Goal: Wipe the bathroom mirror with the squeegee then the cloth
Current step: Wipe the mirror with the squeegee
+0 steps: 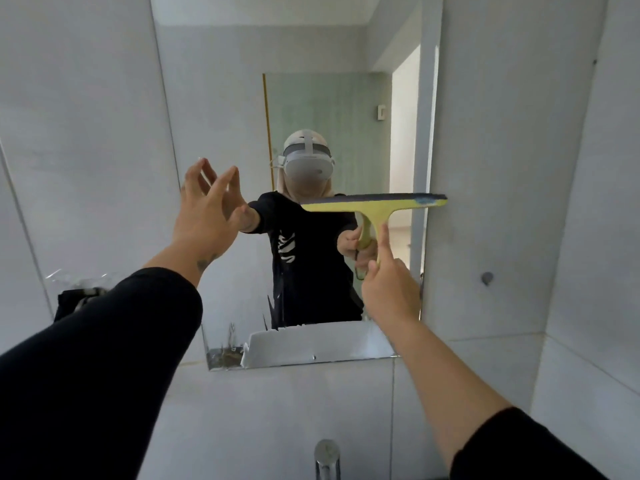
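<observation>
The wall mirror [221, 98] fills the middle of the view and reflects a person in a black top with a white headset. My right hand [389, 292] grips the handle of a yellow squeegee [372, 204], index finger stretched up along the handle. Its dark blade lies level against the glass near the mirror's right edge, about mid-height. My left hand [207, 206] is raised with fingers spread, fingertips close to or touching the glass left of centre, holding nothing. No cloth is in view.
White tiled walls [519, 168] flank the mirror. A chrome tap [327, 459] rises at the bottom centre. A dark holder with a metal part [81, 299] sits on the left wall. A small round hook [487, 278] is on the right wall.
</observation>
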A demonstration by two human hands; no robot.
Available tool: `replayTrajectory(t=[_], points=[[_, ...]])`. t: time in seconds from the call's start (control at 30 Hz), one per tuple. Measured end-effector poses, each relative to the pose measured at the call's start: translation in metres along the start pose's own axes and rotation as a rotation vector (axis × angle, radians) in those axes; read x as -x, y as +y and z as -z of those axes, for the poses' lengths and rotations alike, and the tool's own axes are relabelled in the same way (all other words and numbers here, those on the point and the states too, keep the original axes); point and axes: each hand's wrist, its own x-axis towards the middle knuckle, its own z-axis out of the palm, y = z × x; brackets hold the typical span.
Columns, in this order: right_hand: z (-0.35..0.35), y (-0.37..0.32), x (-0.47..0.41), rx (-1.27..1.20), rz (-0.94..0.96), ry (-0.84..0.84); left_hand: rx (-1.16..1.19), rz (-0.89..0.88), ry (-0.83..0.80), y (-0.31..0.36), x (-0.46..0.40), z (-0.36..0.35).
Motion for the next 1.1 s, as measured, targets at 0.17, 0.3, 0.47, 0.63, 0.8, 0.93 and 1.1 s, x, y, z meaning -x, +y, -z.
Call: replayTrajectory(t=[0.17, 0.3, 0.47, 0.63, 0.8, 0.93, 1.1], points=[[-0.032, -0.024, 0.012, -0.245, -0.109, 0.001, -0.016, -0.02, 0.006, -0.001, 0.0, 0.0], [-0.043, -0.036, 0.017, -0.295, -0.123, 0.016, -0.023, -0.016, -0.01, -0.003, 0.001, 0.001], [-0.052, -0.052, 0.027, -0.31, -0.117, -0.013, -0.068, -0.017, -0.014, 0.001, -0.001, 0.009], [-0.065, -0.069, 0.044, -0.249, -0.052, -0.075, -0.051, -0.021, 0.022, -0.002, -0.005, 0.022], [-0.082, -0.091, 0.058, -0.149, 0.084, -0.118, -0.031, -0.02, 0.014, -0.007, -0.005, 0.03], [-0.094, -0.099, 0.066, 0.071, 0.23, -0.194, -0.03, 0.001, 0.001, -0.01, -0.004, 0.03], [-0.08, -0.088, 0.06, 0.337, 0.399, -0.206, -0.026, 0.004, -0.025, -0.012, 0.001, 0.024]])
